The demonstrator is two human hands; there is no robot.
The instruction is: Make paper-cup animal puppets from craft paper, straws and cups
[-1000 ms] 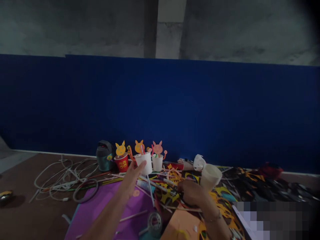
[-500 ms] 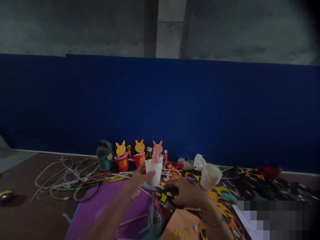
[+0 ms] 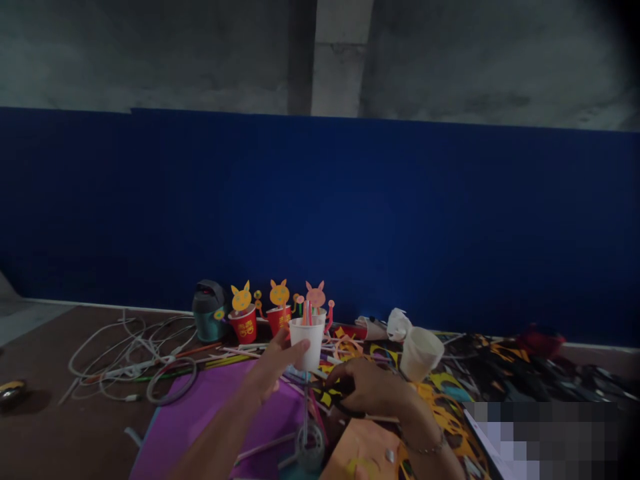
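Nearest, a tape roll [image 3: 310, 443] lies at the bottom edge beside a purple sheet [image 3: 210, 413]. Just beyond, the right hand [image 3: 373, 390] rests curled over the paper scraps [image 3: 440, 393]; whether its grip holds anything I cannot tell. The left hand [image 3: 273, 367] reaches farther, its grip closed around a white cup [image 3: 307, 343] with pink straws standing in it, held upright above the sheet's far edge. An empty cup [image 3: 421, 353] tilts to the right. Farther still, two red cups [image 3: 244, 325] with cat cutouts and a dark flask [image 3: 207, 310] stand near the blue wall [image 3: 350, 213], cables [image 3: 125, 353] to the left.
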